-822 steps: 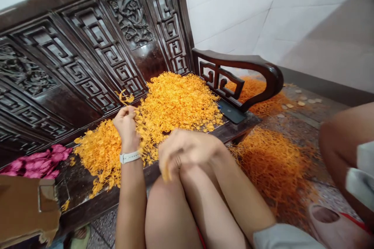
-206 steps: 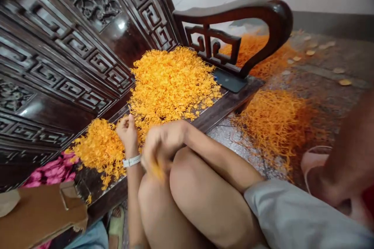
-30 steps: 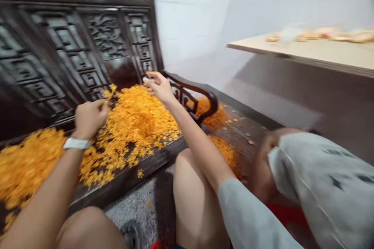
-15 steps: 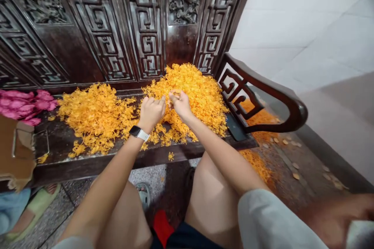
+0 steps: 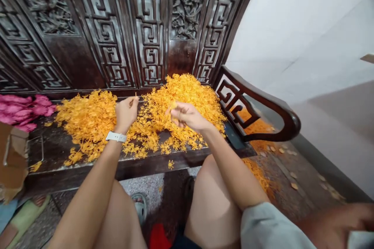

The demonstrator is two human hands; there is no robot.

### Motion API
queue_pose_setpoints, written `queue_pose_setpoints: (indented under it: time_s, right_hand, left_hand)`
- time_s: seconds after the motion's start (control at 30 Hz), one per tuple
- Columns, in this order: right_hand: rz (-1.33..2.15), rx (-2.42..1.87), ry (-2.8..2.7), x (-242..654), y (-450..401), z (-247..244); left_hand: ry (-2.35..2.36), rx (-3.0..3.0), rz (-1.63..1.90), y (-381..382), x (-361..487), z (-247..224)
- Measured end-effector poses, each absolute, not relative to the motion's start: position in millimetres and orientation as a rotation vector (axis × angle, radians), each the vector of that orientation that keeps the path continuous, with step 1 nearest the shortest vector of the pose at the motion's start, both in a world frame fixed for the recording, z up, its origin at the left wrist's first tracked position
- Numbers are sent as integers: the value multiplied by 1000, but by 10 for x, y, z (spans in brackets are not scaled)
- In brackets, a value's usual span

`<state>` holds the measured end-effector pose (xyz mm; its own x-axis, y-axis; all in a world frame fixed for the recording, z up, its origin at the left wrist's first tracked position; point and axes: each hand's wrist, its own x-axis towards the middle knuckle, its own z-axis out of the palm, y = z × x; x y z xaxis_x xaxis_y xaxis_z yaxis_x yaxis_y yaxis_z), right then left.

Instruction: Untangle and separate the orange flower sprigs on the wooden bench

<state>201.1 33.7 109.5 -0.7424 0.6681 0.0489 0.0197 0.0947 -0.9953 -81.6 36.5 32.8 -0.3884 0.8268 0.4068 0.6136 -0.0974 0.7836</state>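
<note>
My left hand [image 5: 126, 113], above a watch strap, is closed in a pinch at the right edge of the left heap of yellow flower pieces [image 5: 90, 120]. A thin yellow tip pokes up from its fingers; its kind is too small to tell. My right hand [image 5: 188, 117] hovers over the larger right heap of yellow flower pieces [image 5: 194, 89]. Between its thumb and fingers is a small yellow flower piece [image 5: 173, 105], slightly blurred. Loose pieces lie scattered on the dark wooden bench seat [image 5: 96, 168] between the heaps.
Pink flowers [image 5: 25, 111] and a torn cardboard box [image 5: 13, 155] are at the left. A dark phone-like slab [image 5: 233, 136] lies beside the carved armrest [image 5: 263, 113]. Beyond it, orange pieces [image 5: 257, 124] cover a low surface. Another person's green slipper [image 5: 26, 221] shows lower left.
My hands, close together before, have drawn apart. The left hand moved left to the left heap's edge; the right stayed over the right heap and turned. The view shifted slightly.
</note>
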Motion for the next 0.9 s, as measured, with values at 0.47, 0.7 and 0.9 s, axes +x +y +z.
queue_pose_setpoints:
  time_s: [0.47, 0.7, 0.9]
  right_hand:
    - [1739, -749, -1279, 1694, 403, 664]
    - [1502, -661, -1617, 1630, 475, 626]
    - [1550, -100, -2286, 1685, 18, 954]
  left_hand:
    - [1101, 1491, 1604, 150, 94, 459]
    - [1083, 1012, 1638, 187, 164, 449]
    - [1212, 534, 1758, 357, -69, 535]
